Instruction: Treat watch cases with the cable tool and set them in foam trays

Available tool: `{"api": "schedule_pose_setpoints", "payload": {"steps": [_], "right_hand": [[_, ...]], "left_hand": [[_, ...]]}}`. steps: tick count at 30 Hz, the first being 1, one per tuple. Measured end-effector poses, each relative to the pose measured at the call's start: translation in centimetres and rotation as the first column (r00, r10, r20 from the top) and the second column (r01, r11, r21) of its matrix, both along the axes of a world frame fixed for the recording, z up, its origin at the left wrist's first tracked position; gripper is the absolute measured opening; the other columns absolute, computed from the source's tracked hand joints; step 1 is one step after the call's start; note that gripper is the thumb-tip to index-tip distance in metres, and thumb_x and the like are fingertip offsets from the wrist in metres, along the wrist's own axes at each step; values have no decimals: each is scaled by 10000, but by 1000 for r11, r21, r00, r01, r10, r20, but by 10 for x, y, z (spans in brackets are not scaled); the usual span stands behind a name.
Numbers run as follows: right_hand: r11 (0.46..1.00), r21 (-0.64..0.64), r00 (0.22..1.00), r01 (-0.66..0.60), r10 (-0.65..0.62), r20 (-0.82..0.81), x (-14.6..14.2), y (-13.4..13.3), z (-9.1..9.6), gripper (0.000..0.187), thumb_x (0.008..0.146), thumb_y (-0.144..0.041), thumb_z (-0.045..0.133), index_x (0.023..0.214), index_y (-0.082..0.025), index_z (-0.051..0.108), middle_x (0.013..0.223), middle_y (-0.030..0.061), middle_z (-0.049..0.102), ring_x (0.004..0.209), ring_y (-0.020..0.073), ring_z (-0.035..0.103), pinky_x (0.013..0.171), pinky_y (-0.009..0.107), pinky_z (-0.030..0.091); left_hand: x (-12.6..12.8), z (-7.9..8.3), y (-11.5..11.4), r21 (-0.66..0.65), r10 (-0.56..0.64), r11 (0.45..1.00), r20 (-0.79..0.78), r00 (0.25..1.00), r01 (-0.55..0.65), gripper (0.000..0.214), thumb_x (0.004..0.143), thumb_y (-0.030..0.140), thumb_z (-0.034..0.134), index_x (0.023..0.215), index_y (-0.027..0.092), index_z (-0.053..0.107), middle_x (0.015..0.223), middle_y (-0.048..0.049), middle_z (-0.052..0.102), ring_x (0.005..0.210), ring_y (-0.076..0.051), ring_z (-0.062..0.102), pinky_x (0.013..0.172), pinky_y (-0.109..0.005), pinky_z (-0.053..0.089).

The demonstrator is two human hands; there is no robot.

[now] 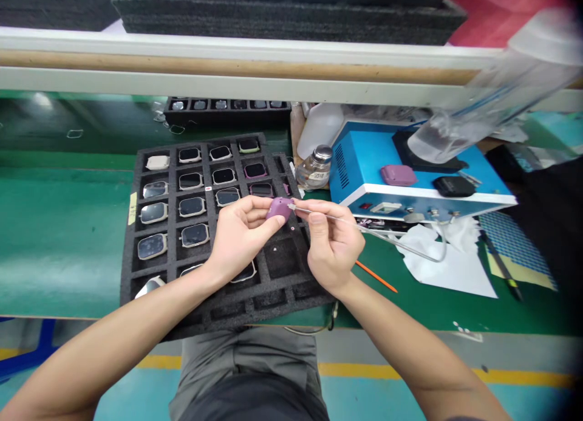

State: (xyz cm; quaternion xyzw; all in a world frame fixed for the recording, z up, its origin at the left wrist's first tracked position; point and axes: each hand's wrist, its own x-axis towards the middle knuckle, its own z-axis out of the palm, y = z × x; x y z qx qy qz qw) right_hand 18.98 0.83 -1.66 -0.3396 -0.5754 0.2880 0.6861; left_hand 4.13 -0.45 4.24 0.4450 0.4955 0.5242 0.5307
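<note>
My left hand (243,231) is closed around a small purple watch case (279,208), pinching it between thumb and fingers above the foam tray. Closed too, my right hand (334,242) grips a slim tool (314,211) with a pale tip that meets the right side of the case. Whether the tip enters the case or only touches it, I cannot tell. A thin clear tube (405,248) leads from behind that hand towards the blue box. Beneath both hands lies a black foam tray (170,223), whose compartments hold several watch bodies with dark screens, mostly in light frames.
The blue box (359,160) bears another purple watch case (398,175), a black case (454,186) and a clear cylinder (437,132). Beside it stands a metal-capped glass bottle (315,169). An orange stick (377,276) and white paper (449,272) lie at right. A shelf edge (228,87) spans overhead.
</note>
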Motion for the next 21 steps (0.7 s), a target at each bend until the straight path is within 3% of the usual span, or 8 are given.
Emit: {"api": "schedule_pose_setpoints", "payload": {"steps": [15,21], "right_hand": [[1000,-7,999,-23,22,-34,-2,2,1,106,1005,-262,593,1052,-236,684,1048,67,750,1022,221,762,907,425,656],[998,-7,996,-67,67,-56,-4,5,1,121,1012,-256,580,1077,-250,683,1079,58,738,1028,192,757,899,364,659]], "left_hand": [[-1,-2,1,26,0,1000,-33,999,1,278,687,216,892,894,132,725,902,-58,816,849,-189,786,837,-269,634],[-2,0,2,26,10,1000,-67,998,-8,319,671,250,914,904,134,729,958,-70,820,891,-197,788,878,-276,632]]}}
